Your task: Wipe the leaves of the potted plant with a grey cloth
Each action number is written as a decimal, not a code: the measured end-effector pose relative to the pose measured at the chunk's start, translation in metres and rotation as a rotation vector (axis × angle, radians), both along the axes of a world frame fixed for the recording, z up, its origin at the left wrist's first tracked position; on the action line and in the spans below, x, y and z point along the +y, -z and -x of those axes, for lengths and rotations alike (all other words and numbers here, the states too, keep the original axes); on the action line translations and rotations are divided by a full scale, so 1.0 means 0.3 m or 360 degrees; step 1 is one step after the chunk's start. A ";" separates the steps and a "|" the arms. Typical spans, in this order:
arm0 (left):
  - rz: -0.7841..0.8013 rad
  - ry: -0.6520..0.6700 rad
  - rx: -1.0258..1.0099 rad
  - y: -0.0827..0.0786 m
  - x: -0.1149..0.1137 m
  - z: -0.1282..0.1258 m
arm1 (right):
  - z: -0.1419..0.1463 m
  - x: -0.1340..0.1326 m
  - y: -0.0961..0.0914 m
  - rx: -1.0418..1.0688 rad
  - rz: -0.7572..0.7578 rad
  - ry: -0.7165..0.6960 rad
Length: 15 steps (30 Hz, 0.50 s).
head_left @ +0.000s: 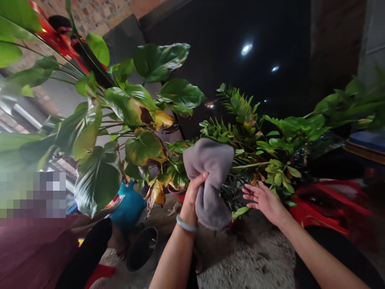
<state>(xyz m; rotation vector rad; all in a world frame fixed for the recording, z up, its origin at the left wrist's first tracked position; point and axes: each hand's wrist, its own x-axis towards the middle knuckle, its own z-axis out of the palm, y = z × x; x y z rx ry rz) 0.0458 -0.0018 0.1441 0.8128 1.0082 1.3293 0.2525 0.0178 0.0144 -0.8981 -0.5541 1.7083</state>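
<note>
A grey cloth point(215, 200) hangs in folds from my left hand point(197, 188), which pinches it near its middle between thumb and fingers. A pale bangle circles that wrist. To the right, my right hand point(264, 200) is held out with its fingers spread and nothing in them. It is close to the lower leaves of a green leafy plant point(278, 170). Behind the cloth stands a plant with small stacked leaves point(240, 106). Large broad leaves point(144, 146), some yellow and brown at the edges, spread to the left of my left hand.
A person in a dark red top point(39, 249) sits at the left, beside a teal container point(128, 206) and a dark bucket point(142, 249). A red plastic stool or chair point(325, 208) stands at the right. Behind the plants is a glossy black panel point(225, 44).
</note>
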 end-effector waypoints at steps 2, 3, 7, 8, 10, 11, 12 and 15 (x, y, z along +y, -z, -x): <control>-0.0026 -0.0101 -0.0025 -0.005 0.063 -0.027 | 0.002 0.004 -0.002 0.0041 0.0023 0.0018; -0.0004 -0.0082 0.0021 0.025 0.074 -0.041 | 0.002 0.008 -0.001 0.0061 0.0013 0.0022; 0.0249 0.0316 0.0343 0.235 -0.037 -0.057 | -0.004 0.024 0.018 0.0023 0.0051 0.0046; 0.0302 0.0505 0.0319 0.270 -0.084 -0.048 | -0.005 0.027 0.024 -0.0001 0.0068 0.0042; 0.0338 0.0711 0.0280 0.275 -0.160 -0.025 | -0.005 0.029 0.034 -0.0020 0.0077 0.0003; 0.0298 0.0724 0.0265 0.244 -0.177 -0.016 | -0.004 0.029 0.038 -0.0017 0.0063 -0.0015; 0.0226 0.0663 0.0257 0.198 -0.177 -0.010 | -0.002 0.029 0.041 -0.0019 0.0045 -0.0016; -0.0001 0.0323 0.0195 0.038 -0.090 -0.020 | 0.005 0.029 0.042 -0.0051 0.0006 0.0072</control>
